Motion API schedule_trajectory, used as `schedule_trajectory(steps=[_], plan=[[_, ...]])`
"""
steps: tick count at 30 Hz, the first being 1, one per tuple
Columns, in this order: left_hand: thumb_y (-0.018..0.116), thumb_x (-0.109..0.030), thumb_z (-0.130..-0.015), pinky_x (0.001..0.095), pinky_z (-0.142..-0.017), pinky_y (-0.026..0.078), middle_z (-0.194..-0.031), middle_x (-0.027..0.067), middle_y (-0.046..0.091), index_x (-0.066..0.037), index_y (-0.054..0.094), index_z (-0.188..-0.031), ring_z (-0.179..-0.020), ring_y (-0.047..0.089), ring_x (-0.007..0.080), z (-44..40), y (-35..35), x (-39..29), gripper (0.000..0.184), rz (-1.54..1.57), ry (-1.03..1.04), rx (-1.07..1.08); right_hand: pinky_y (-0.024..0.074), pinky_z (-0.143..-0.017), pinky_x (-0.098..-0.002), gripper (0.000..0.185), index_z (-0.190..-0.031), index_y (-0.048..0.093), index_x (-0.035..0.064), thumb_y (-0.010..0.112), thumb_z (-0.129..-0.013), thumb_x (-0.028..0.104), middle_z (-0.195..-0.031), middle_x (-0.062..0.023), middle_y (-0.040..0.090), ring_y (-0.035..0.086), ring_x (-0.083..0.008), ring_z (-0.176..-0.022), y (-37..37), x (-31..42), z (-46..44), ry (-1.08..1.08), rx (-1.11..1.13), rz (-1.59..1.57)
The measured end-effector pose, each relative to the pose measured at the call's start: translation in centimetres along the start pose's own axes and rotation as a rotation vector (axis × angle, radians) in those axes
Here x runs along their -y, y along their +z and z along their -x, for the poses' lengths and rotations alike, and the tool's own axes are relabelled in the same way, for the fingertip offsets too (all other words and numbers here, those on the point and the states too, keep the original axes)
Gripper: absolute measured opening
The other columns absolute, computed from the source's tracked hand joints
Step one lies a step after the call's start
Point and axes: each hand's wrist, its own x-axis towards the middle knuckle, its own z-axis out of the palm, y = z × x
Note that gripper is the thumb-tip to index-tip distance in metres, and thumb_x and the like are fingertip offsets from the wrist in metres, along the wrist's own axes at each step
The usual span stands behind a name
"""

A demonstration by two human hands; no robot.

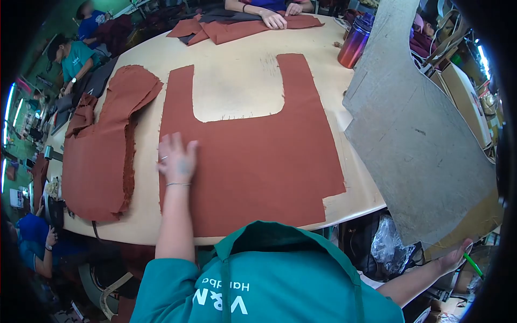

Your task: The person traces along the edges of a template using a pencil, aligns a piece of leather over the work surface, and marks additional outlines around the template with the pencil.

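A rust-coloured fabric panel (247, 161) with a U-shaped cutout at its far side lies flat on the pale table (237, 86). My left hand (177, 159) rests on the panel's left edge, fingers spread. Far out at the lower right, my right hand (455, 257) is beside the lower end of a large grey board (425, 140), with a green pen (474, 265) at its fingers. The board stands over the table's right edge. Left of the panel lies a thick stack of rust fabric pieces (99, 167) with frayed edges.
Across the table, a co-worker's hands (274, 19) touch folded rust fabric (237, 31). A purple-red bottle (356, 42) stands at the far right. People in blue and teal shirts are at the left. Clear plastic (390, 245) and a cardboard box (463, 102) are at the right.
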Motion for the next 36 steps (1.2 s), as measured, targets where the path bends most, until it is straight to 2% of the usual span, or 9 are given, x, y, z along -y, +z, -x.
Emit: schedule_trajectory(steps=[2,7,10,16,18,20,22,24,36], plan=[[0.057,-0.043,-0.080,0.0483,-0.091,0.036,-0.124,0.0172,0.045,-0.008,0.041,-0.125,-0.118,0.038,0.0334,-0.8,-1.0,4.1,0.060,-0.010,-0.196,-0.032,0.0286,-0.097,-0.0342,0.046,-0.117,0.049,-0.0032,0.055,-0.086,0.031,-0.123,-0.0124,0.047,0.043,-0.0220,-0.114,1.0,0.8,1.0,0.000,0.014,-0.011],[0.067,-0.014,-0.073,0.0395,-0.086,0.042,-0.102,0.0191,0.058,0.000,0.045,-0.117,-0.104,0.051,0.0338,-2.7,1.4,6.2,0.051,0.413,0.026,-0.165,0.0279,-0.098,-0.0341,0.047,-0.117,0.048,-0.0032,0.055,-0.087,0.031,-0.123,-0.0125,0.047,0.043,-0.0218,-0.114,1.4,1.0,1.7,0.000,0.007,-0.024],[0.065,-0.008,-0.074,0.0374,-0.086,0.042,-0.100,0.0214,0.058,0.001,0.045,-0.116,-0.095,0.055,0.0379,-4.7,2.1,4.8,0.047,0.437,0.129,-0.239,0.0286,-0.097,-0.0332,0.047,-0.117,0.049,-0.0031,0.055,-0.087,0.032,-0.122,-0.0123,0.048,0.043,-0.0213,-0.113,0.2,0.4,0.9,-0.028,0.009,0.061],[0.067,-0.018,-0.074,0.0412,-0.087,0.042,-0.121,0.0211,0.046,-0.006,0.046,-0.118,-0.108,0.047,0.0362,-2.7,-2.3,3.2,0.050,0.210,-0.177,-0.042,0.0288,-0.097,-0.0330,0.052,-0.121,0.045,-0.0024,0.055,-0.086,0.034,-0.123,-0.0113,0.047,0.043,-0.0217,-0.112,-0.5,1.4,1.8,0.045,-0.016,-0.016],[0.069,-0.026,-0.072,0.0470,-0.089,0.039,-0.130,0.0197,0.035,-0.011,0.046,-0.121,-0.119,0.037,0.0336,-0.1,-3.1,1.9,0.056,-0.089,-0.075,-0.125,0.0279,-0.098,-0.0338,0.054,-0.123,0.043,-0.0021,0.056,-0.085,0.035,-0.125,-0.0112,0.045,0.043,-0.0222,-0.113,-0.9,1.8,2.4,0.099,-0.047,-0.067],[0.069,-0.031,-0.071,0.0559,-0.092,0.033,-0.134,0.0156,0.033,-0.015,0.045,-0.123,-0.126,0.027,0.0315,2.3,-1.9,1.3,0.060,0.092,0.432,-0.225,0.0268,-0.098,-0.0346,0.057,-0.124,0.041,-0.0018,0.056,-0.085,0.036,-0.127,-0.0112,0.043,0.042,-0.0228,-0.114,0.0,2.5,3.0,0.150,-0.071,-0.133],[0.066,-0.040,-0.071,0.0644,-0.093,0.025,-0.137,0.0111,0.030,-0.017,0.045,-0.125,-0.129,0.022,0.0320,6.9,-4.6,-3.9,0.062,0.080,0.522,0.187,0.0246,-0.100,-0.0350,0.062,-0.127,0.038,-0.0017,0.057,-0.083,0.039,-0.129,-0.0107,0.041,0.038,-0.0229,-0.117,-0.1,2.5,2.7,0.087,-0.042,-0.057],[0.060,-0.045,-0.075,0.0671,-0.094,0.018,-0.139,0.0072,0.027,-0.021,0.042,-0.128,-0.132,0.017,0.0310,10.0,-4.4,-5.9,0.060,0.131,0.746,0.296,0.0235,-0.100,-0.0357,0.065,-0.128,0.037,-0.0014,0.057,-0.083,0.041,-0.131,-0.0105,0.040,0.037,-0.0236,-0.118,-0.2,2.6,2.6,0.050,-0.033,-0.018],[0.047,-0.051,-0.083,0.0661,-0.096,0.016,-0.142,0.0068,0.022,-0.024,0.039,-0.131,-0.133,0.014,0.0294,11.6,-3.2,-8.3,0.056,0.174,0.810,0.398,0.0233,-0.101,-0.0370,0.067,-0.128,0.036,-0.0010,0.055,-0.083,0.043,-0.131,-0.0109,0.039,0.037,-0.0251,-0.118,-0.2,3.9,2.6,0.022,-0.131,-0.039]])
